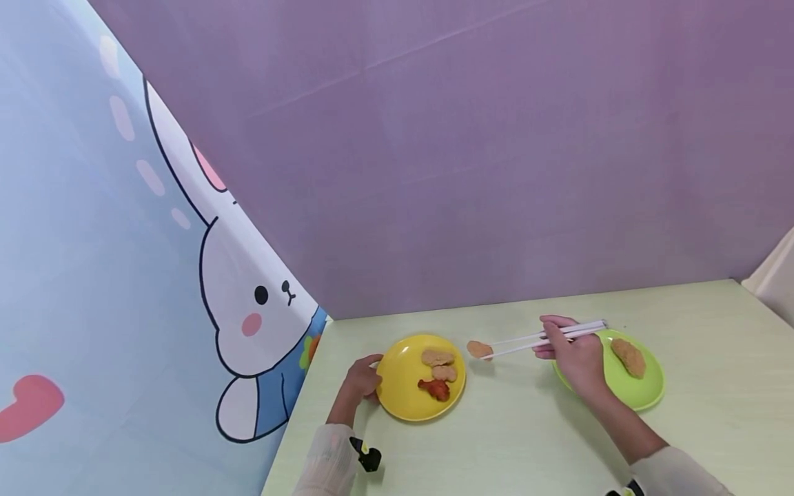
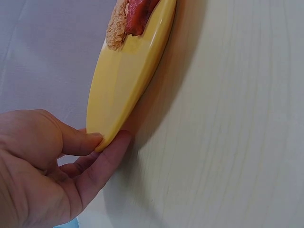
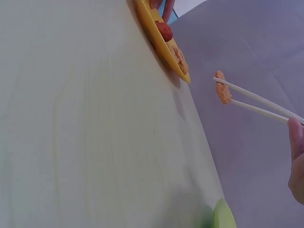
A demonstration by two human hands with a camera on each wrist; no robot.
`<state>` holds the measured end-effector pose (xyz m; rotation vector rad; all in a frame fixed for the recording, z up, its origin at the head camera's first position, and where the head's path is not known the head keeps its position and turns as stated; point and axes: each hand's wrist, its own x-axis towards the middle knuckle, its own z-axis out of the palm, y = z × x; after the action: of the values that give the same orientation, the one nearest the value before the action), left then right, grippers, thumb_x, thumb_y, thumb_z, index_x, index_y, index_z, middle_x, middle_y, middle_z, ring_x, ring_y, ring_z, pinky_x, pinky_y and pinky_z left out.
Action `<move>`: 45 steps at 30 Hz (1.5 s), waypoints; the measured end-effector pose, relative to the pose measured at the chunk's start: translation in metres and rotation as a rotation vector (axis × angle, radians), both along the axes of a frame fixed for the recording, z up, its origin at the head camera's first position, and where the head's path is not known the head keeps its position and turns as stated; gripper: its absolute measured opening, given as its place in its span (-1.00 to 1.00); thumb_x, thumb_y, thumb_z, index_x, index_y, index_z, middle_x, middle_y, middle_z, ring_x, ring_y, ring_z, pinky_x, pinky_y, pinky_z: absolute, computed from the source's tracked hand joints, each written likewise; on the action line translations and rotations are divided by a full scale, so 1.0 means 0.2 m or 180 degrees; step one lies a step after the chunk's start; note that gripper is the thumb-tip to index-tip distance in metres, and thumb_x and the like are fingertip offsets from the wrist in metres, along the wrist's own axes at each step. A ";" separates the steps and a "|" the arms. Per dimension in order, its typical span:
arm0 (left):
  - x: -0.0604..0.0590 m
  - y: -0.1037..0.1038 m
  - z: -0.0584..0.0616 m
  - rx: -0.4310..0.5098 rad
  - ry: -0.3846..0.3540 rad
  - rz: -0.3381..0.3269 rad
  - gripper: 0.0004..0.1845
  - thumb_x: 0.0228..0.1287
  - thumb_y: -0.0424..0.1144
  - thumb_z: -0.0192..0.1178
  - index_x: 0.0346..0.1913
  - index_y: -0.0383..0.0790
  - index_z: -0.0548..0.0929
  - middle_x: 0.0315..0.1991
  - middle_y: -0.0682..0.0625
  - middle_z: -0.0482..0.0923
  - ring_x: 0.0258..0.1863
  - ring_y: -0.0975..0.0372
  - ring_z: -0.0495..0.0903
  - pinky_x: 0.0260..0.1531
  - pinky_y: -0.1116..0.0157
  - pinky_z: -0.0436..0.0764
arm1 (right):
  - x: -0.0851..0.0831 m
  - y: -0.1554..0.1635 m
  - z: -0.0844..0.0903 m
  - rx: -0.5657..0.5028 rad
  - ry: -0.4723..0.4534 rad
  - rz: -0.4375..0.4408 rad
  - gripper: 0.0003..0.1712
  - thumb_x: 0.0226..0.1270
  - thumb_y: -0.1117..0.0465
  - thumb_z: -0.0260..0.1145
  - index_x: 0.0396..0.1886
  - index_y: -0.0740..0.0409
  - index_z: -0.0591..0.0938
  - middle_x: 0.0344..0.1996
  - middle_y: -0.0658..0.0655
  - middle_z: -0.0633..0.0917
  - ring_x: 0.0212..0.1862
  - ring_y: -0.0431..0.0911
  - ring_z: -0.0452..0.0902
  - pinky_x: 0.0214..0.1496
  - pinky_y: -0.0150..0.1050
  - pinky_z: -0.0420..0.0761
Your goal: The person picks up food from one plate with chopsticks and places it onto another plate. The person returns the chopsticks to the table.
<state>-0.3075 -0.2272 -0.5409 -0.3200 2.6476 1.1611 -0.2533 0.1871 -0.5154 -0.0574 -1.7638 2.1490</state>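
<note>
Overhead, the right hand (image 1: 577,358) grips white chopsticks (image 1: 546,337) pinching a breaded nugget (image 1: 480,349) in the air between the green plate (image 1: 645,399) and the yellow plate (image 1: 403,393); a loose pinch could drop it onto the table (image 1: 509,441). Closer in at the left wrist, the left hand (image 2: 42,175) pinches the yellow rim, and a nudge might tip its food. From the right wrist, only the chopstick tips clamp the nugget, so it may twist free.

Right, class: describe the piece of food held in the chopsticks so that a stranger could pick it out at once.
Start at the pale green table and find the yellow plate and the green plate. Between them, white chopsticks in the right hand pinch a small orange-brown breaded piece. It alone hangs in the air, just right of the yellow plate; the other pieces lie on plates.
</note>
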 end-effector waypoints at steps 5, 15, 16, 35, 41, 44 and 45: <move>0.00 0.00 0.00 0.0016 -0.0026 -0.0018 -0.29 0.19 -0.56 0.04 0.46 -0.18 0.43 -0.29 -0.10 0.67 -0.69 0.23 0.51 -0.64 0.33 0.64 | -0.01 -0.04 0.01 0.0041 -0.0127 0.0028 -0.88 0.45 0.22 0.31 -0.12 0.06 0.74 -0.47 0.00 0.78 -0.52 -0.19 0.76 -0.43 -0.27 0.74; -0.01 0.01 0.00 0.0010 0.0005 0.0025 -0.30 0.19 -0.56 0.05 0.45 -0.18 0.45 -0.17 -0.15 0.66 -0.62 0.20 0.60 -0.60 0.29 0.68 | -0.01 -0.14 0.02 -0.0008 -0.0196 0.0038 -0.83 0.44 0.24 0.32 -0.08 0.17 0.73 -0.46 0.05 0.78 -0.52 -0.15 0.76 -0.42 -0.23 0.76; -0.01 0.01 0.00 0.0012 0.0005 0.0023 -0.30 0.19 -0.56 0.05 0.45 -0.18 0.45 -0.17 -0.15 0.66 -0.61 0.20 0.61 -0.60 0.29 0.69 | -0.01 -0.15 0.02 -0.0019 -0.0204 0.0053 -0.82 0.44 0.24 0.31 -0.06 0.20 0.73 -0.46 0.06 0.78 -0.52 -0.15 0.76 -0.42 -0.23 0.76; 0.00 0.02 0.03 0.0055 0.0014 0.0014 -0.31 0.17 -0.56 0.03 0.43 -0.20 0.47 -0.21 -0.14 0.66 -0.65 0.22 0.54 -0.63 0.31 0.65 | -0.03 -0.37 -0.02 -0.0060 -0.0235 0.0153 -0.69 0.46 0.26 0.28 0.03 0.43 0.67 -0.51 -0.04 0.76 -0.54 -0.19 0.74 -0.42 -0.22 0.76; 0.00 0.03 0.03 0.0064 -0.0021 0.0042 -0.32 0.17 -0.57 0.05 0.42 -0.19 0.48 -0.21 -0.14 0.66 -0.63 0.21 0.57 -0.61 0.31 0.67 | -0.03 -0.44 -0.04 0.0011 -0.0244 0.0166 -0.71 0.45 0.24 0.30 0.01 0.37 0.70 -0.51 -0.03 0.75 -0.54 -0.20 0.73 -0.43 -0.20 0.76; 0.00 0.03 0.03 0.0065 -0.0036 0.0052 -0.32 0.18 -0.56 0.06 0.41 -0.19 0.48 -0.21 -0.13 0.65 -0.62 0.21 0.57 -0.61 0.31 0.67 | -0.02 -0.47 -0.04 0.0031 -0.0252 0.0167 -0.73 0.45 0.24 0.30 0.00 0.34 0.71 -0.45 0.13 0.76 -0.54 -0.19 0.73 -0.43 -0.20 0.76; 0.01 0.03 0.04 0.0061 -0.0034 0.0052 -0.32 0.17 -0.56 0.06 0.41 -0.19 0.48 -0.21 -0.14 0.65 -0.62 0.21 0.57 -0.61 0.31 0.67 | -0.02 -0.48 -0.05 0.0030 -0.0259 0.0166 -0.73 0.45 0.24 0.30 0.00 0.34 0.72 -0.42 0.21 0.76 -0.54 -0.19 0.73 -0.42 -0.20 0.76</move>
<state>-0.3064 -0.2215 -0.5335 -0.3438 2.6278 1.1858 -0.2580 0.0917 -0.5244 -0.0988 -1.8396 2.2041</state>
